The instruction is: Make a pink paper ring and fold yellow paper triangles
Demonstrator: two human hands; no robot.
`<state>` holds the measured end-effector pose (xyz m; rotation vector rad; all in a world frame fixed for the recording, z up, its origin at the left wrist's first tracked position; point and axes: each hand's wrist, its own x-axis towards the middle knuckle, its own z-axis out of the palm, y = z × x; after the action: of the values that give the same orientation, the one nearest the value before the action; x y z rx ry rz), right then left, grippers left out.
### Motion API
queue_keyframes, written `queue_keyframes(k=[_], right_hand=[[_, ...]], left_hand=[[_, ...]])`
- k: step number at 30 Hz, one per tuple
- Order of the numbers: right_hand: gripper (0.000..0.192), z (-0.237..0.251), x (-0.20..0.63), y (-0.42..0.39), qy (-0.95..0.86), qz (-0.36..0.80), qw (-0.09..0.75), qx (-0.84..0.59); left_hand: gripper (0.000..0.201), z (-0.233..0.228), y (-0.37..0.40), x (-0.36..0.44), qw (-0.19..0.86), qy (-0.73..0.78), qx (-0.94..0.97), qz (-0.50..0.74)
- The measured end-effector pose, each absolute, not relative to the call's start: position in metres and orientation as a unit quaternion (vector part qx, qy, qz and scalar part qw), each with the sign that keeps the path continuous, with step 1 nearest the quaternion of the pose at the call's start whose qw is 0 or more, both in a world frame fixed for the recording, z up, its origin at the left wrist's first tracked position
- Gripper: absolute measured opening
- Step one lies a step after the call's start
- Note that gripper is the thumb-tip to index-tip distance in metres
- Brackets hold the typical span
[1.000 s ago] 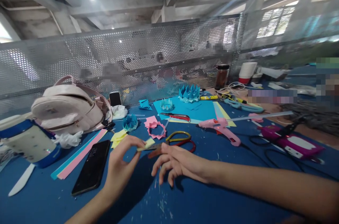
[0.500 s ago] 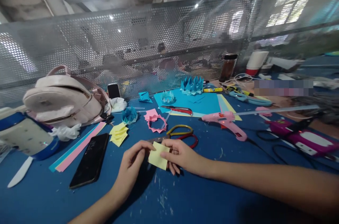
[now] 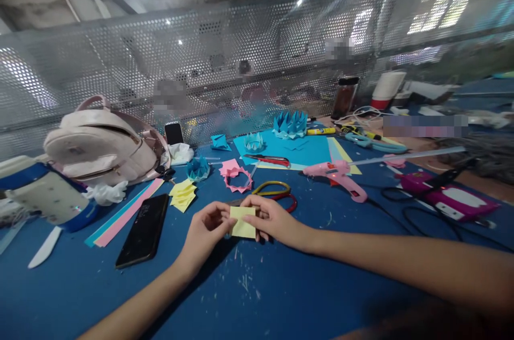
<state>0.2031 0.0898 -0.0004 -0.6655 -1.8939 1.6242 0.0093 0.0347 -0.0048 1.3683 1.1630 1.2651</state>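
A small yellow paper square (image 3: 243, 223) is pinched between my two hands over the blue table (image 3: 257, 292). My left hand (image 3: 206, 225) grips its left edge between thumb and fingers. My right hand (image 3: 275, 220) holds the right side, thumb on top and fingers behind. Just beyond the hands lie scissors (image 3: 274, 188) with yellow and red handles, their blades partly hidden. Folded yellow paper pieces (image 3: 183, 195) lie to the left. A pink pointed paper ring (image 3: 237, 179) sits ahead, near a dark blue folded paper piece (image 3: 198, 168).
On the left are a black phone (image 3: 143, 230), paper strips (image 3: 124, 214), a white plastic knife (image 3: 45, 247) and a backpack (image 3: 100, 144). To the right rests a pink glue gun (image 3: 339, 173) with its cable. Blue sheets (image 3: 277, 150) and a blue paper crown (image 3: 289, 126) stand behind.
Both hands have drawn the yellow paper square slightly upward in view, and it has turned from tilted to nearly level. The left fingers now close on its left edge. The view has shifted slightly.
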Motion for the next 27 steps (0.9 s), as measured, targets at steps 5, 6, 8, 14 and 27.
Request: queue_keyframes(k=[5,6,8,14,27], right_hand=[[0.026,-0.0006,0.2026,0.0901,-0.71,0.595,0.285,-0.246],[0.025,-0.0005,0.2025,0.0897,-0.711,0.596,0.283,-0.244],[0.024,-0.0002,0.2023,0.089,-0.715,0.597,0.276,-0.236],[0.023,-0.0011,0.2021,0.0887,-0.717,0.599,0.273,-0.231],[0.027,-0.0024,0.2039,0.0926,-0.701,0.575,0.339,-0.25]], left_hand=[[0.038,-0.0052,0.0357,0.0089,0.438,0.474,0.548,0.532],[0.037,-0.0051,0.0359,0.0087,0.435,0.474,0.548,0.534],[0.035,-0.0048,0.0359,0.0081,0.431,0.474,0.548,0.537],[0.034,-0.0059,0.0357,0.0067,0.431,0.475,0.547,0.538],[0.038,-0.0028,0.0345,0.0108,0.452,0.467,0.556,0.518]])
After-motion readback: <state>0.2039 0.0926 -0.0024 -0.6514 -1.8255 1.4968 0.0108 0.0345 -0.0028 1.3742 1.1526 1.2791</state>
